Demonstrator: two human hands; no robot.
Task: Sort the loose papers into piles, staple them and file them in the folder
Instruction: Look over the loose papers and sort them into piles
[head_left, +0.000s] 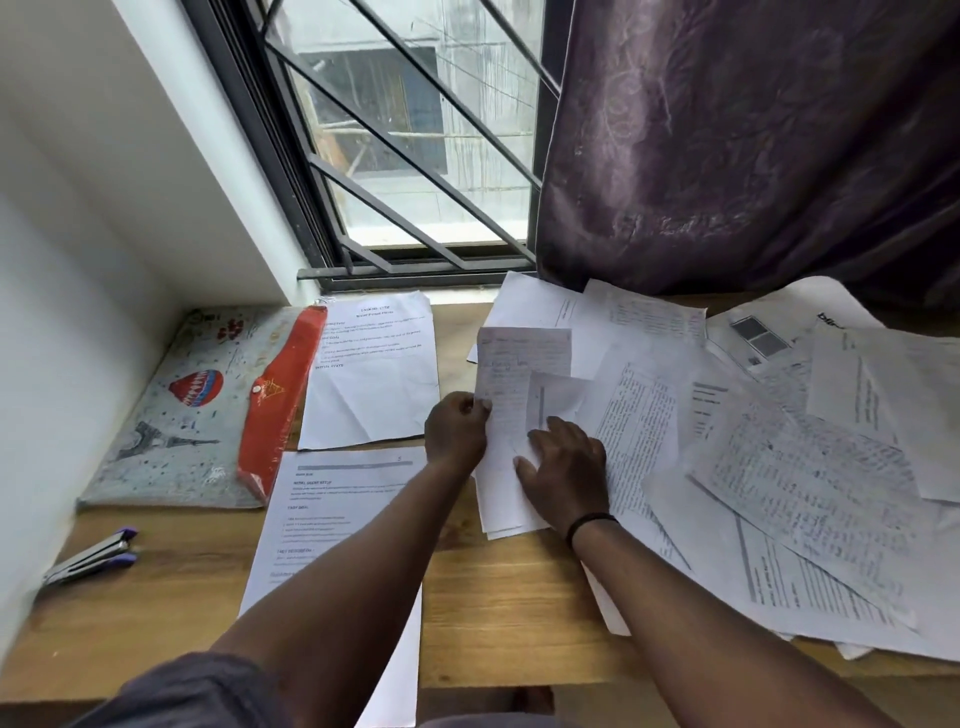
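Two hands work beside the stapler's desk: the left hand (457, 431) pinches a handwritten sheet (511, 379), the right hand (566, 470) presses it flat. Pulling too hard could tear it.

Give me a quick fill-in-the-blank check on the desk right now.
1. The left hand pinches a sheet of ____.
2. The stapler lies near the wall, touched by ____ hand.
3. The red flap belongs to the folder, which lies to the ____ of both hands.
4. The right hand wears a black ____ at the wrist.

Answers: paper; neither; left; band
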